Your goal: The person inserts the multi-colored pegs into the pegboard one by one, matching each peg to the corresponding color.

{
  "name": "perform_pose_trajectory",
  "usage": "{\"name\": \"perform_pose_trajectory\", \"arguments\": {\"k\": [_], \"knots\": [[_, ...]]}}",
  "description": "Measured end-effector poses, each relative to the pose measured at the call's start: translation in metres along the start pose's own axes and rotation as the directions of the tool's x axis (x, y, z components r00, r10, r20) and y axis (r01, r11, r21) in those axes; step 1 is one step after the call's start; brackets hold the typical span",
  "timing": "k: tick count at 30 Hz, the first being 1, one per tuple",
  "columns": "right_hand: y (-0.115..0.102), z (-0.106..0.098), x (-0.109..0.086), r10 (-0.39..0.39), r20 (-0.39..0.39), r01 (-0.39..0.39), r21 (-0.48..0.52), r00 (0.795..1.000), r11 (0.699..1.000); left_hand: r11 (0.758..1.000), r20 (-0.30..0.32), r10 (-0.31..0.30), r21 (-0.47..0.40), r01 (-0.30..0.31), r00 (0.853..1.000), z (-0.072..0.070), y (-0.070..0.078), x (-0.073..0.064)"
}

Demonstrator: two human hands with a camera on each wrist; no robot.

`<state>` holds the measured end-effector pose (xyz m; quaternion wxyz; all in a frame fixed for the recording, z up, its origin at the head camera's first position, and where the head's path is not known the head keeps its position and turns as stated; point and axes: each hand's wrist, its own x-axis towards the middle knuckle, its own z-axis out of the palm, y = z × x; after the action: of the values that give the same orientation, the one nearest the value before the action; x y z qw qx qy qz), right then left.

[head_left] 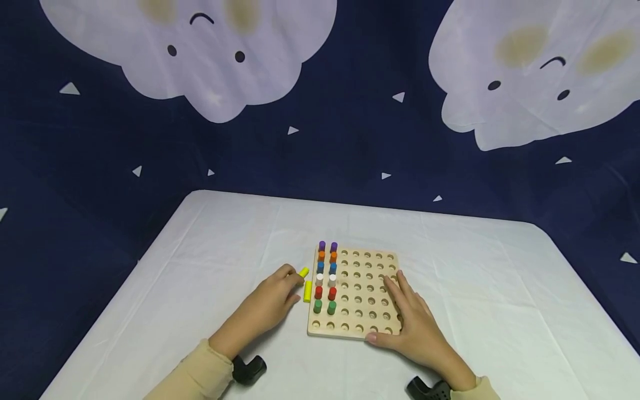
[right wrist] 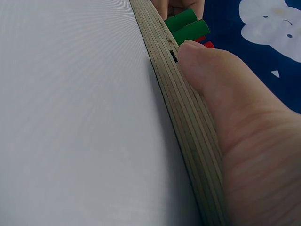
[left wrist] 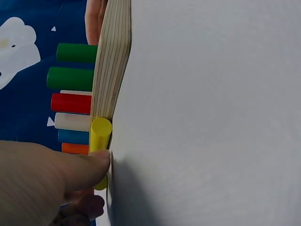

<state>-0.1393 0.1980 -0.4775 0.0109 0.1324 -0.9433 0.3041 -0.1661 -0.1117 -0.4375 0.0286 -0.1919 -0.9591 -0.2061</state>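
Observation:
A wooden pegboard (head_left: 351,306) lies on the white table, with two columns of coloured pegs standing at its left side: purple, orange, blue, white, red and green. Along its left edge lies a yellow peg (head_left: 307,291); a second yellow peg (head_left: 304,271) is slanted just beyond it. My left hand (head_left: 272,294) is at these pegs, index fingertip at the slanted one and thumb beside the other, a gap between them. In the left wrist view that thumb (left wrist: 89,165) overlaps the yellow. My right hand (head_left: 415,319) rests spread over the board's near right corner, thumb at the front edge.
Several round holes (head_left: 370,288) fill the middle and right of the board, and its front row holds no pegs. Black wrist devices (head_left: 248,369) sit at both cuffs. Behind the white table (head_left: 240,233) hangs a dark blue cloth (head_left: 345,150) with clouds.

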Motion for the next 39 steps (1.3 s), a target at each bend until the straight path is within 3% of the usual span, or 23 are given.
{"name": "perform_pose_trajectory", "arguments": {"k": [9, 15, 24, 31, 39], "knots": [[0.005, 0.005, 0.001, -0.003, -0.007, 0.003, 0.003, 1.0, 1.0, 0.999, -0.047, 0.002, 0.036, 0.0, 0.999, 0.003, -0.004, 0.008], [0.007, 0.006, 0.002, 0.003, -0.006, -0.003, 0.003, 1.0, 1.0, 0.999, -0.014, -0.023, 0.04, 0.023, 1.0, 0.003, -0.003, 0.013], [0.008, 0.007, 0.002, -0.001, -0.012, 0.001, 0.002, 1.0, 1.0, 0.997, -0.012, 0.019, 0.081, -0.018, 1.0, 0.002, 0.0, 0.024], [0.009, 0.007, 0.002, -0.006, -0.015, 0.006, 0.0, 1.0, 1.0, 0.997, 0.018, -0.039, 0.061, 0.037, 0.999, 0.001, 0.001, 0.026], [0.009, 0.007, 0.002, -0.004, -0.014, 0.004, 0.004, 1.0, 1.0, 0.993, 0.037, -0.045, 0.107, 0.041, 0.998, 0.001, -0.001, 0.024]]}}
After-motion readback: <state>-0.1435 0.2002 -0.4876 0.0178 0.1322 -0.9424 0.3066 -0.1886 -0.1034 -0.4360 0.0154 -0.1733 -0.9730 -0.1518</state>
